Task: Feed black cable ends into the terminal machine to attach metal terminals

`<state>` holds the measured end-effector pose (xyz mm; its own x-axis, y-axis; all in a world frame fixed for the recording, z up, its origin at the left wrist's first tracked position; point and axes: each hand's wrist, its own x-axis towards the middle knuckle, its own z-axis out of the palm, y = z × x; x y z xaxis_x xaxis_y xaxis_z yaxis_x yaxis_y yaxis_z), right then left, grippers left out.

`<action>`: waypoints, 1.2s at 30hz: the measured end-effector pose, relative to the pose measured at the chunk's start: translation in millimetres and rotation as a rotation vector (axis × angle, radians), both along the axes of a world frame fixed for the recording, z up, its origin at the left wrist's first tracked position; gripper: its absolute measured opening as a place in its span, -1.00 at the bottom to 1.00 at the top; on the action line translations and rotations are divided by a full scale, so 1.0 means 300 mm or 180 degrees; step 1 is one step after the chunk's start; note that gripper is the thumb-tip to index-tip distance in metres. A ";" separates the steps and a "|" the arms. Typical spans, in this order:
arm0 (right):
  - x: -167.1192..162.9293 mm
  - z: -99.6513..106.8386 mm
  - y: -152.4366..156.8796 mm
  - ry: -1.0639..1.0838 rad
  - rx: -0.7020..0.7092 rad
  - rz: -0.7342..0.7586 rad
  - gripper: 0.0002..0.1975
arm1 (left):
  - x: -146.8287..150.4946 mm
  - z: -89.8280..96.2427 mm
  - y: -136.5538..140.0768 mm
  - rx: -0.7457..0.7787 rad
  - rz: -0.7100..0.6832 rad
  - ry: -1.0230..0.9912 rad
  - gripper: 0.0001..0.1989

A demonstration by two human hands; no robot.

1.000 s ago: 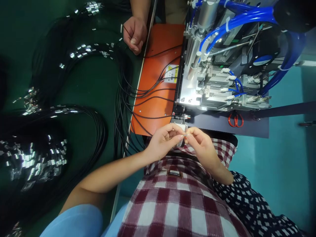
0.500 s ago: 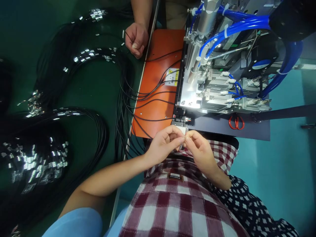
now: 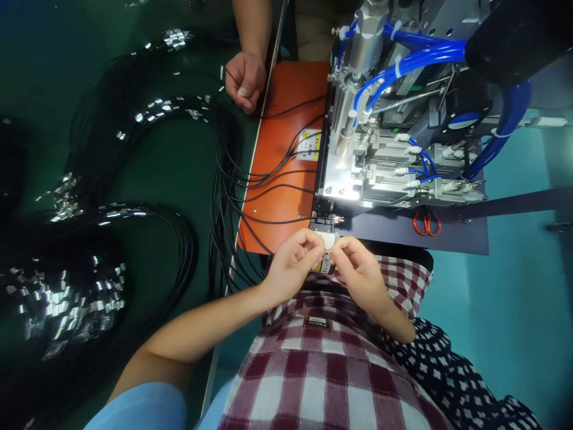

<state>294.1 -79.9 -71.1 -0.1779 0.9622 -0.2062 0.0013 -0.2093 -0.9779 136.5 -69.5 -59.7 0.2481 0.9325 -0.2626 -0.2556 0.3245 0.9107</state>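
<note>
My left hand (image 3: pixel 296 258) is closed in a pinch in front of my apron, at the near edge of the machine. Facing it, my right hand (image 3: pixel 359 267) pinches too, its fingertips a little apart from the left ones. Between them shows something thin and pale, like the wire ends of a cable; it is too small to make out. Just behind my fingertips is a white plate (image 3: pixel 330 240), with a yellow and white label (image 3: pixel 326 264) below. Close by, a black cable (image 3: pixel 280 222) crosses the orange panel, its bared coloured wires (image 3: pixel 339 220) lying in the machine's edge.
The machine (image 3: pixel 380 161) with blue air hoses (image 3: pixel 430 55) stands ahead right. Several black cables cross the orange panel (image 3: pixel 280 140). Bundles of cables (image 3: pixel 179 239) lie on the dark green table at left. A co-worker's hand (image 3: pixel 245 82) holds a cable. Red-handled scissors (image 3: pixel 427 223) lie at right.
My fingertips have drawn slightly apart, with the left hand moving a little left. The label behind them now shows more. The view has shifted slightly.
</note>
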 end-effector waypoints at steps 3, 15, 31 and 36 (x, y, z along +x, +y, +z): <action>0.008 0.007 0.003 0.0214 -0.0272 -0.0077 -0.80 | -0.001 0.002 -0.001 0.0364 0.0038 0.0188 -0.79; -0.021 0.017 -0.010 -0.0058 0.0128 -0.0107 -0.84 | -0.001 -0.008 -0.004 0.0287 -0.0136 -0.0302 -0.80; -0.007 0.009 -0.016 -0.0312 0.0651 -0.0037 -0.90 | -0.026 0.018 0.032 -0.0110 -0.0475 -0.0166 -0.85; -0.002 0.001 -0.015 -0.0418 0.0800 0.0029 -0.90 | -0.022 0.025 0.033 -0.0304 -0.0434 -0.0317 -0.88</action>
